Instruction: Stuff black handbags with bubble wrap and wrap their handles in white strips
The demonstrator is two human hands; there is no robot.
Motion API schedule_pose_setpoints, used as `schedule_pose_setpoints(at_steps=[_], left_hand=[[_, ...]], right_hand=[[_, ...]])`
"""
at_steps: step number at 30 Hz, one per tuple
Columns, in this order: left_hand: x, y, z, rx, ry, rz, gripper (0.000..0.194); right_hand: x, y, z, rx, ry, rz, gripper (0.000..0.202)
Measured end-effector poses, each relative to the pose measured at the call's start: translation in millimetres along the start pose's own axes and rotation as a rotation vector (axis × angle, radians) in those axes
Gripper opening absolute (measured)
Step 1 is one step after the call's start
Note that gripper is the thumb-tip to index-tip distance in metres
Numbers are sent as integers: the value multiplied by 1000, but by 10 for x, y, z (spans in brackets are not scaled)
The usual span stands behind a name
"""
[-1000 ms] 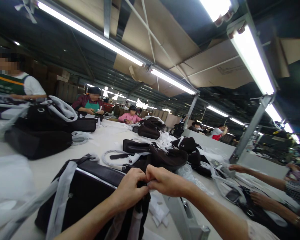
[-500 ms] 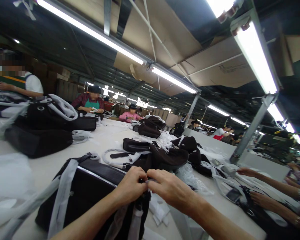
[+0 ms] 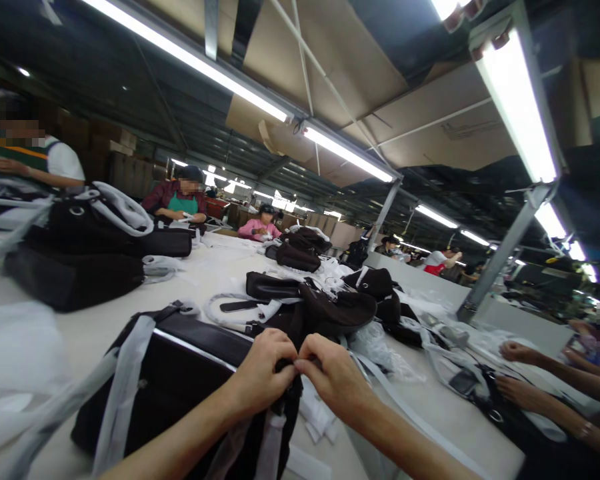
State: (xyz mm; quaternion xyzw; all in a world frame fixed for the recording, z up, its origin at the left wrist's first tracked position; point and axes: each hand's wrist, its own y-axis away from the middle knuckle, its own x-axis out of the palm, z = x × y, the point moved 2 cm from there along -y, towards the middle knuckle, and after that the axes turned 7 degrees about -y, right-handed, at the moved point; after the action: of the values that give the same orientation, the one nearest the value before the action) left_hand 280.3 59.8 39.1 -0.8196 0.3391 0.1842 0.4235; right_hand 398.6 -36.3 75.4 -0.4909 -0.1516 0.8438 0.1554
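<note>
A black handbag (image 3: 180,393) lies on the table before me, with a white zip line along its top edge and straps wrapped in pale tissue (image 3: 125,387). At the bag's right end my left hand (image 3: 263,367) is closed, gripping a dark part of the bag there. My right hand (image 3: 335,377) is closed in a pinch, its fingertips meeting those of the left; whatever lies between them is hidden. A pale strip (image 3: 415,413) runs down to the right from behind my right hand. White paper scraps (image 3: 317,410) lie under the hands.
More black bags stand on the white table (image 3: 215,250): a pile at left (image 3: 80,273) and several ahead (image 3: 330,307). Clear plastic (image 3: 385,353) lies beyond my right hand. At right, a co-worker's hands (image 3: 525,393) handle a black bag. Other people sit along the far side.
My right hand has turned more upright and its fingertips have drawn in against the left ones. The pale strip now shows behind it. The co-worker's upper hand at right has closed and moved right.
</note>
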Motion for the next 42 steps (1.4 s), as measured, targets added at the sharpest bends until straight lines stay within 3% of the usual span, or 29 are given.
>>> schedule_pose_setpoints(at_steps=[4, 7, 13, 18, 24, 30, 39, 42], left_hand=[[-5, 14, -16, 17, -9, -9, 7], [9, -3, -11, 5, -2, -13, 10], [22, -57, 64, -15, 84, 2, 15], [15, -87, 112, -17, 110, 44, 14], [5, -53, 141, -42, 207, -19, 15], [40, -28, 144, 20, 229, -95, 15], [27, -101, 179, -24, 220, -72, 17], [17, -126, 232, -53, 225, -65, 18]], right_hand=[[-9, -49, -9, 130, -56, -2, 14], [-44, -101, -16, 149, -115, 28, 13], [-173, -130, 51, 46, -165, 109, 7], [-208, -145, 70, -45, -13, 130, 15], [-193, -179, -6, -87, 108, 174, 16], [-112, -156, -5, -36, 194, 142, 11], [-57, -200, 72, 123, 122, 47, 14], [-65, -177, 53, -58, 215, 114, 14]])
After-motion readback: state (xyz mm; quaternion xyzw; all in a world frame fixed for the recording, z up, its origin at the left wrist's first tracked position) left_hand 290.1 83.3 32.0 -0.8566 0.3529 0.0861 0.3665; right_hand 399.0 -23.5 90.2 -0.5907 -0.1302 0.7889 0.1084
